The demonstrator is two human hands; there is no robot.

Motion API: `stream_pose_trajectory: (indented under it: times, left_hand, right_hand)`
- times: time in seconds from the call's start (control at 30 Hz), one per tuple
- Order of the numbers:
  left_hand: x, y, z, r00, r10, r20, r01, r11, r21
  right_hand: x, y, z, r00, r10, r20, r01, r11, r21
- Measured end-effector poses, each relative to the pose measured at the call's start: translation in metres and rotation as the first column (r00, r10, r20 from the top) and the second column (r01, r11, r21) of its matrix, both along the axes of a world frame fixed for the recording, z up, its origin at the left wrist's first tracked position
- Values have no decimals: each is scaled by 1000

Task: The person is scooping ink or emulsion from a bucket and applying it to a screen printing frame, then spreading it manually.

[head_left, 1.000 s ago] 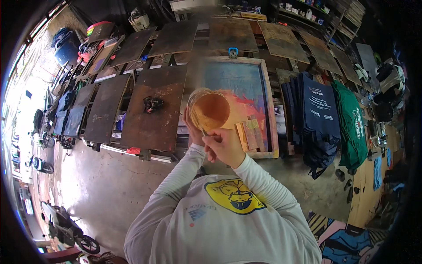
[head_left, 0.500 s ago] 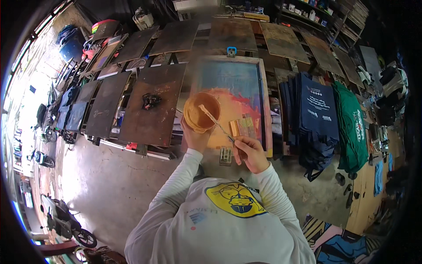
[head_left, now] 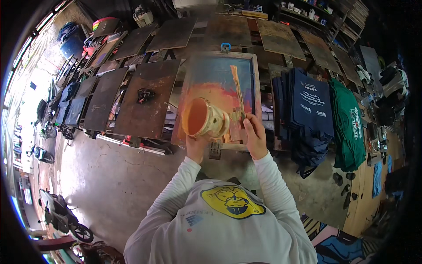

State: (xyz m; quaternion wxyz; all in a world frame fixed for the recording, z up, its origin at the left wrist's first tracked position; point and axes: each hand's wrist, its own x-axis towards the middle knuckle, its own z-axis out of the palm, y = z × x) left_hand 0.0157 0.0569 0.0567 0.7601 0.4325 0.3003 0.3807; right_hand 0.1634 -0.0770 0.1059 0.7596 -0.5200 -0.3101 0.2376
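Orange paint coats the inside of the tub (head_left: 205, 118) that I am watching over the head feed. It leans well over, mouth toward the left, base toward the right, held up above the screen-printing frame (head_left: 256, 75). The left hand (head_left: 198, 144) is clamped on it from below, against the lower wall; most of the fingers are hidden from me behind it. Just right of the tub's base, apart from it, the right hand (head_left: 255, 137) is closed on the lower end of a stirring stick (head_left: 238, 89), whose orange-smeared tip points away from the wearer. Between the hands I make out a stained wooden block (head_left: 236, 133) on the frame, with a metal hinge clamp (head_left: 215, 149) at the near edge and a blue-handled clamp (head_left: 226, 47) at the far one. Farther out, navy tote bags (head_left: 310, 105) and green fabric (head_left: 347, 127) hang to the right; leftward, a dark crumpled thing (head_left: 146, 95) lies on a brown board (head_left: 149, 116).
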Motion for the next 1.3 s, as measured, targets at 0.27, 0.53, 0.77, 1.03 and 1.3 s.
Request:
stream_pose_trajectory:
  times: [0.27, 0.53, 0.77, 1.03, 1.3]
  left_hand:
    - [-5, -23, -3, 969, -120, 214, 112, 992, 50]
    - [-50, 21, 9, 849, -337, 406, 429, 889, -159]
    - [-67, 84, 14, 772, -516, 370, 552, 834, 11]
    - [-86, 151, -2, 532, -395, 749, 772, 589, -237]
    - [-88, 209, -23, 843, -425, 329, 441, 897, 28]
  right_hand:
    - [-20, 41, -6, 991, -126, -48, 130, 985, 116]
    - [-23, 70, 25, 987, -125, -104, 146, 962, 230]
    - [-43, 132, 24, 1000, 6, -13, -5, 995, 95]
    - [-73, 198, 13, 992, 130, -9, -130, 992, -7]
    - [-74, 187, 5, 999, -35, -24, 38, 992, 122]
